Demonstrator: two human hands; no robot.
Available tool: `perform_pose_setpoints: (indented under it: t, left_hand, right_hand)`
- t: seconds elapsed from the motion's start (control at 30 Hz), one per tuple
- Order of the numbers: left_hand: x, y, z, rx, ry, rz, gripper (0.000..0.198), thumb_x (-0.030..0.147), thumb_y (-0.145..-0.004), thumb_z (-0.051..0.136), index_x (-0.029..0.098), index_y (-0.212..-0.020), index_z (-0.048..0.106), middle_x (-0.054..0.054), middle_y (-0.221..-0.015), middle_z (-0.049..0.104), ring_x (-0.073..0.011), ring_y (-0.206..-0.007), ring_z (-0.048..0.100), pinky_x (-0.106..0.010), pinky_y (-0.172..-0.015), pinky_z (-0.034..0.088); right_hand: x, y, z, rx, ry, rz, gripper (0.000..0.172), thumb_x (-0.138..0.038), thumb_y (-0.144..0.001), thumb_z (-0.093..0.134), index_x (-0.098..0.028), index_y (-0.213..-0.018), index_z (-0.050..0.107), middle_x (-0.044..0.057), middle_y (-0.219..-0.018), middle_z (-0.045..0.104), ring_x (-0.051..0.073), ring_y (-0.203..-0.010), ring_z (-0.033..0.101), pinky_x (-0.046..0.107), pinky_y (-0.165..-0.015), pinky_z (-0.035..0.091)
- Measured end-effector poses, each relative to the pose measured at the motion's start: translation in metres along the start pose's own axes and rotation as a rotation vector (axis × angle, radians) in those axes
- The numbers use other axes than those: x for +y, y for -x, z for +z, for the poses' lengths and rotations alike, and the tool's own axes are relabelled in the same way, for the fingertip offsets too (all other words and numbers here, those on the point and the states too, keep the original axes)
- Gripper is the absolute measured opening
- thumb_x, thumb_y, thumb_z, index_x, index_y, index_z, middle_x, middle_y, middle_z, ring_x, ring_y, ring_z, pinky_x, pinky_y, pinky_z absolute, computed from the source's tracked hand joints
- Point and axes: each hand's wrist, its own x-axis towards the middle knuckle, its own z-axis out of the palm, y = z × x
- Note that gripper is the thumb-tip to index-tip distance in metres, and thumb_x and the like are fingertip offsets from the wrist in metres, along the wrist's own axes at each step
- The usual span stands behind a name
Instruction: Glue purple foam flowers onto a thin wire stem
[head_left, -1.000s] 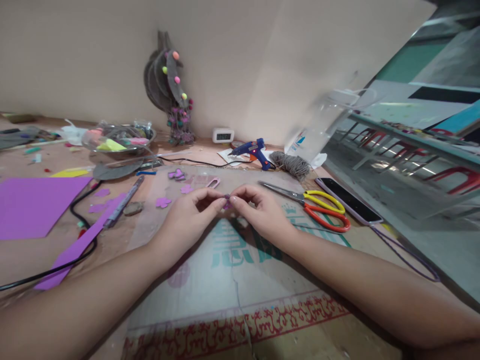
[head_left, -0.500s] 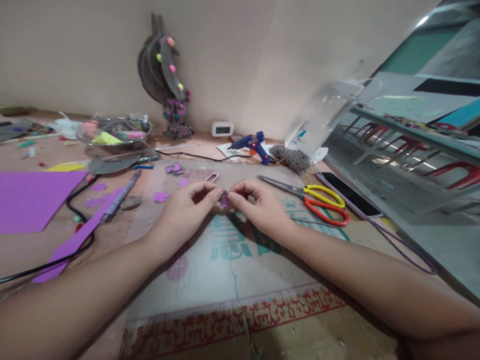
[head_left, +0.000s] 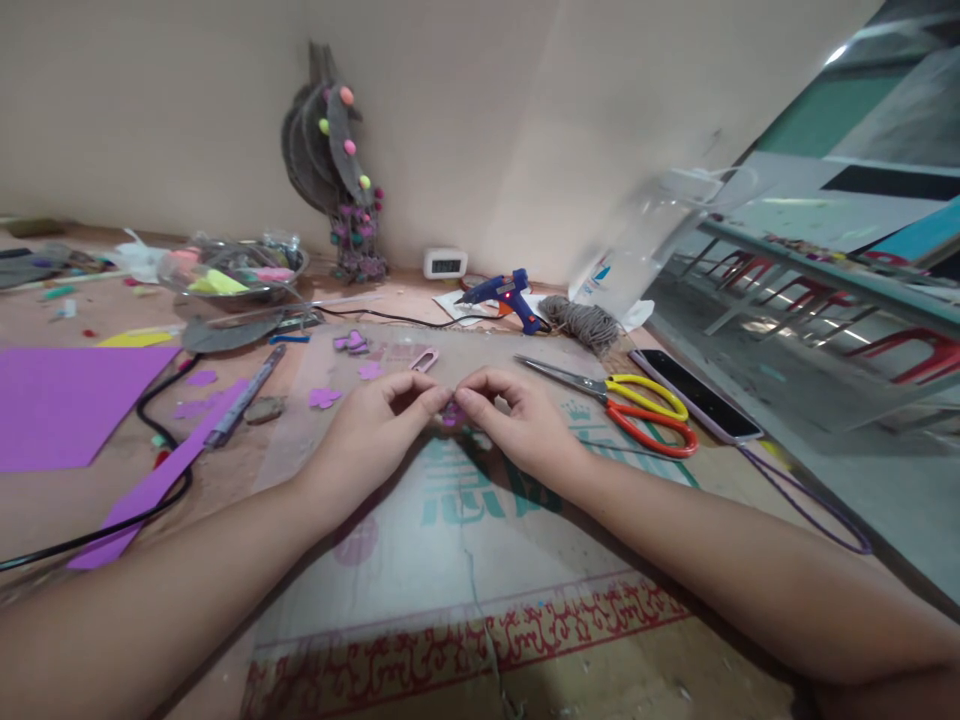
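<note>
Between my fingertips is a small purple flower piece [head_left: 451, 413], mostly covered by the fingers. My left hand [head_left: 394, 415] pinches it from the left, thumb against forefinger. From the other side my right hand [head_left: 514, 415] pinches it the same way, so the two hands almost touch. Both are held just above a printed sheet of cardboard [head_left: 420, 560]. Left of my left hand lie flat purple flower cut-outs [head_left: 325, 398] and a folded purple flower [head_left: 352, 343]. Beyond the fingers rests a small pink looped tool [head_left: 425, 360].
Scissors [head_left: 607, 392] with yellow and orange handles and a phone [head_left: 697, 393] lie to the right. At the back are a blue glue gun [head_left: 510, 295], grey yarn [head_left: 581, 322] and a white digital clock [head_left: 445, 263]. Purple foam sheet [head_left: 67, 410], a pen [head_left: 244, 397] and a black cord occupy the left.
The whole view has shifted slightly. Both hands keep their pinch on the purple piece, which now shows a little lower between the fingertips.
</note>
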Motion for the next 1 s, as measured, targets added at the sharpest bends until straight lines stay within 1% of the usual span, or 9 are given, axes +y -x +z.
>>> perform_pose_setpoints:
  t: [0.1, 0.2, 0.3, 0.47, 0.53, 0.7, 0.83, 0.93, 1.0]
  left_hand:
    - [0.001, 0.000, 0.001, 0.004, 0.030, -0.001, 0.031, 0.043, -0.087, 0.049, 0.019, -0.085, 0.068, -0.003, -0.081, 0.072, -0.0185, -0.077, 0.064, -0.027, -0.068, 0.047]
    - [0.001, -0.001, 0.002, 0.001, 0.028, -0.027, 0.025, 0.040, -0.082, 0.056, 0.019, -0.087, 0.068, -0.003, -0.083, 0.071, -0.0186, -0.078, 0.064, -0.028, -0.070, 0.047]
    - [0.000, -0.001, 0.003, -0.008, 0.021, -0.043, 0.021, 0.037, -0.080, 0.058, 0.018, -0.084, 0.068, -0.003, -0.082, 0.071, -0.0181, -0.076, 0.063, -0.028, -0.070, 0.047]
    - [-0.001, -0.003, 0.004, 0.015, 0.037, -0.044, 0.019, 0.036, -0.080, 0.058, 0.019, -0.080, 0.066, -0.002, -0.079, 0.070, -0.0170, -0.073, 0.063, -0.028, -0.069, 0.048]
    - [-0.002, -0.004, 0.004, 0.020, 0.039, -0.050, 0.019, 0.036, -0.080, 0.058, 0.019, -0.080, 0.065, -0.001, -0.078, 0.069, -0.0161, -0.071, 0.062, -0.027, -0.068, 0.047]
    - [-0.004, -0.005, 0.003, 0.026, 0.033, -0.036, 0.018, 0.036, -0.080, 0.057, 0.019, -0.080, 0.064, -0.001, -0.078, 0.068, -0.0166, -0.073, 0.062, -0.027, -0.068, 0.045]
    - [-0.006, -0.004, 0.003, 0.025, 0.044, -0.016, 0.017, 0.034, -0.080, 0.055, 0.018, -0.079, 0.063, -0.001, -0.077, 0.067, -0.0165, -0.072, 0.061, -0.027, -0.067, 0.045]
    - [-0.007, -0.003, 0.004, 0.018, 0.067, -0.024, 0.017, 0.034, -0.081, 0.055, 0.018, -0.082, 0.061, -0.001, -0.078, 0.065, -0.0163, -0.073, 0.060, -0.027, -0.068, 0.043]
    - [-0.008, -0.004, 0.004, 0.013, 0.078, -0.042, 0.017, 0.035, -0.081, 0.055, 0.018, -0.083, 0.060, -0.001, -0.078, 0.064, -0.0164, -0.073, 0.059, -0.027, -0.068, 0.043]
  right_hand:
    - [0.001, 0.000, 0.000, 0.057, 0.035, -0.008, 0.014, -0.025, -0.084, 0.056, -0.018, -0.073, 0.062, 0.000, -0.069, 0.065, 0.013, -0.065, 0.058, 0.024, -0.063, 0.046]
    - [0.002, 0.000, 0.000, 0.086, 0.043, -0.015, 0.014, -0.025, -0.084, 0.056, -0.018, -0.074, 0.063, 0.001, -0.070, 0.065, 0.013, -0.067, 0.058, 0.024, -0.063, 0.046]
    - [0.004, 0.001, 0.000, 0.073, 0.028, -0.018, 0.018, -0.028, -0.085, 0.055, -0.017, -0.074, 0.063, 0.000, -0.069, 0.063, 0.012, -0.065, 0.056, 0.024, -0.062, 0.045]
    - [0.009, 0.001, -0.002, 0.064, -0.062, -0.003, 0.037, -0.046, -0.091, 0.042, -0.017, -0.078, 0.061, -0.001, -0.063, 0.051, 0.012, -0.060, 0.049, 0.023, -0.056, 0.041]
    - [0.010, 0.001, -0.002, 0.075, -0.093, 0.017, 0.037, -0.049, -0.091, 0.043, -0.017, -0.080, 0.060, -0.001, -0.065, 0.051, 0.012, -0.062, 0.049, 0.023, -0.056, 0.041]
    - [0.010, 0.001, -0.001, 0.055, -0.158, 0.076, 0.038, -0.050, -0.089, 0.045, -0.017, -0.077, 0.060, 0.001, -0.068, 0.053, 0.013, -0.064, 0.051, 0.023, -0.056, 0.041]
    - [0.009, 0.000, -0.001, 0.096, -0.212, 0.068, 0.033, -0.045, -0.091, 0.044, -0.016, -0.089, 0.061, 0.002, -0.073, 0.056, 0.012, -0.064, 0.051, 0.023, -0.058, 0.042]
    - [0.015, -0.005, -0.002, 0.137, -0.309, 0.049, 0.032, -0.044, -0.090, 0.045, -0.019, -0.108, 0.052, -0.001, -0.072, 0.056, 0.011, -0.059, 0.049, 0.023, -0.056, 0.041]
    - [0.021, -0.009, -0.004, 0.215, -0.348, 0.043, 0.030, -0.043, -0.087, 0.051, -0.021, -0.107, 0.048, -0.003, -0.071, 0.056, 0.010, -0.057, 0.049, 0.023, -0.055, 0.040]
